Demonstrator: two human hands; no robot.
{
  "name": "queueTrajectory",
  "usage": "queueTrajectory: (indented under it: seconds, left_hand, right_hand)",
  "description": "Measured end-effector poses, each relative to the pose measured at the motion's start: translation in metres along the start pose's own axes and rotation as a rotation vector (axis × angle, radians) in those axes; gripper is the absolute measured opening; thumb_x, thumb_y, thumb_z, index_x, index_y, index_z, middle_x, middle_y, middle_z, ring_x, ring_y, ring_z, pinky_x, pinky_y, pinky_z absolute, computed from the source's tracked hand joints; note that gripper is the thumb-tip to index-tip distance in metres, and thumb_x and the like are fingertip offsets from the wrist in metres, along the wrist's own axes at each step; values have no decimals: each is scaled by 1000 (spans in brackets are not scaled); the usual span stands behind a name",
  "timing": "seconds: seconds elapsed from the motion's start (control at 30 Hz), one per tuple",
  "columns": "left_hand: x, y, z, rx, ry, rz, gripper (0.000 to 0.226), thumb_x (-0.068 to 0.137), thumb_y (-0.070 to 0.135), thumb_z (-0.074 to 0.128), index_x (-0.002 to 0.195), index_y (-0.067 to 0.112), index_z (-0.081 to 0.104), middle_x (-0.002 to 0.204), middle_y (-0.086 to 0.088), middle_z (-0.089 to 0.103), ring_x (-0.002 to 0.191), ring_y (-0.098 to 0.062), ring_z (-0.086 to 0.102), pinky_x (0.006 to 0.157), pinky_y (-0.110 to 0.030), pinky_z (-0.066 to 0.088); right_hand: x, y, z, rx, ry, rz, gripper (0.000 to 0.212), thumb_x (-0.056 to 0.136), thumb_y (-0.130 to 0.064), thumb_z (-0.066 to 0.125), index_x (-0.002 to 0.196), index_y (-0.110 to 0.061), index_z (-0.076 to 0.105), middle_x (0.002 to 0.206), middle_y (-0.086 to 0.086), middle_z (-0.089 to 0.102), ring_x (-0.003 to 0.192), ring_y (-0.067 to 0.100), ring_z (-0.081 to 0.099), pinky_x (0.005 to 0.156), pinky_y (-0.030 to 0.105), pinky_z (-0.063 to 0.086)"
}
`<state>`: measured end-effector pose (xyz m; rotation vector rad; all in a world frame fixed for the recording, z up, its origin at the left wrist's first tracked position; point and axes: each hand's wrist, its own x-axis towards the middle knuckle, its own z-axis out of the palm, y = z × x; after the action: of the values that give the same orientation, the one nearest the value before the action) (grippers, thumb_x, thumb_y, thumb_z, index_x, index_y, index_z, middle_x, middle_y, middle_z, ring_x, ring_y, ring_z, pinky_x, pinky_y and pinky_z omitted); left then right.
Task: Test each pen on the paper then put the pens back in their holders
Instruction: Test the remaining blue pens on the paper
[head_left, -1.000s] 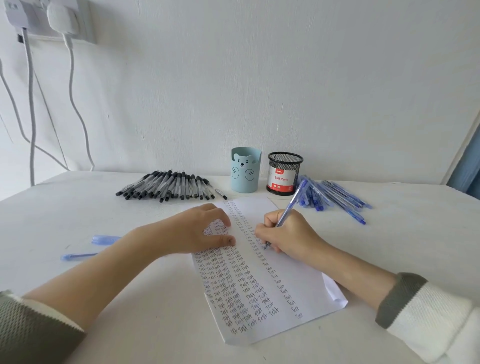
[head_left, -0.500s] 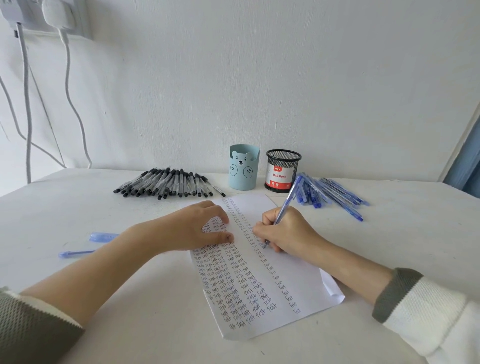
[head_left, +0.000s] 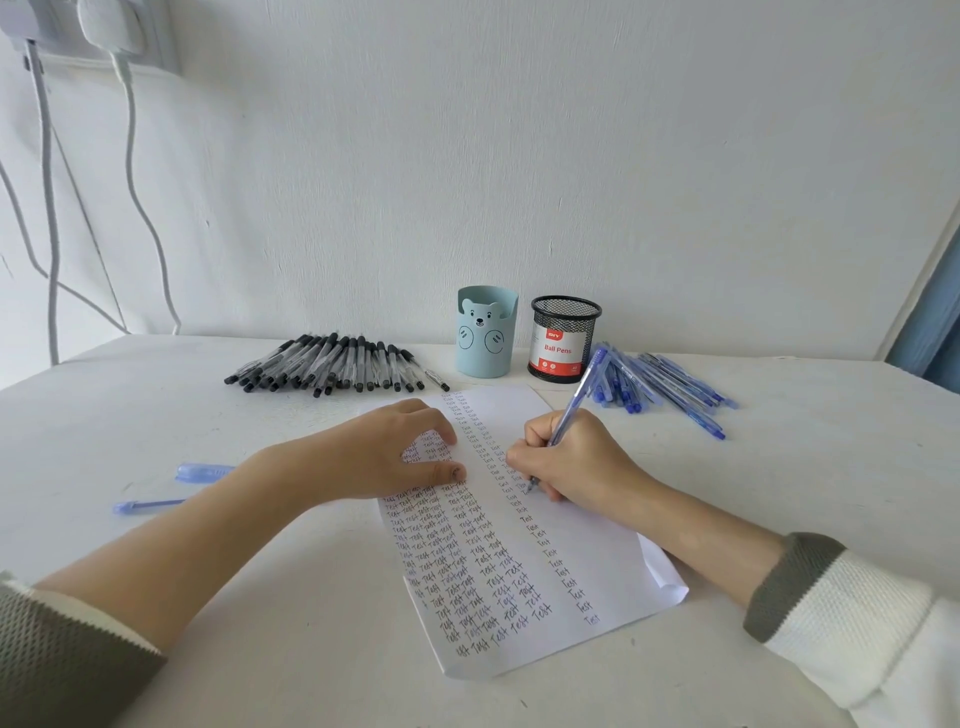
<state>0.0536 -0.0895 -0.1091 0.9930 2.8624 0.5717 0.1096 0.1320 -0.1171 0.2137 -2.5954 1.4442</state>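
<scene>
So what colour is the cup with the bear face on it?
Light blue; the bear cup shows best in the head view.

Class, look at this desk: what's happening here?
A person is testing pens. The right hand grips a blue pen, tip on the paper, which is filled with columns of "Test". The left hand holds the paper down. Piles of black pens and blue pens lie beside the bear holder and mesh holder; no pens stick out of either.
</scene>
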Motion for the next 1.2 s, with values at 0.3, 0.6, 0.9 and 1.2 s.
queueTrajectory:
  seconds: [0.3,0.6,0.9,1.2]
  left_hand:
    - [-1,0,-1,8,-7,1,53,76,71,53,118,39,54,124,17,46,92,4,51,76,-16,39]
    - [-2,1,-2,8,-9,-2,56,74,72,52,119,37,54,124,16,46,97,-1,53,84,-22,46]
    - [-1,0,-1,10,-15,-1,56,74,75,51,118,42,53,124,20,45,98,2,51,81,-18,43]
    - [-2,1,-1,-3,-31,-3,53,78,72,52,120,40,52,125,21,44,104,3,50,86,-16,44]
  right_hand:
    - [4,3,0,-15,22,7,39,79,-7,65,48,-12,42,52,15,50,39,15,43,46,20,39]
    - [4,4,0,-24,19,15,38,78,-10,65,47,-12,42,58,32,52,40,18,44,48,21,41]
    - [8,-8,-13,172,29,76,39,98,-35,53,65,-15,55,46,2,49,42,13,40,45,22,33]
    - [11,-18,-32,558,-13,174,31,104,-26,39,119,-9,62,52,1,52,43,12,31,41,21,24]
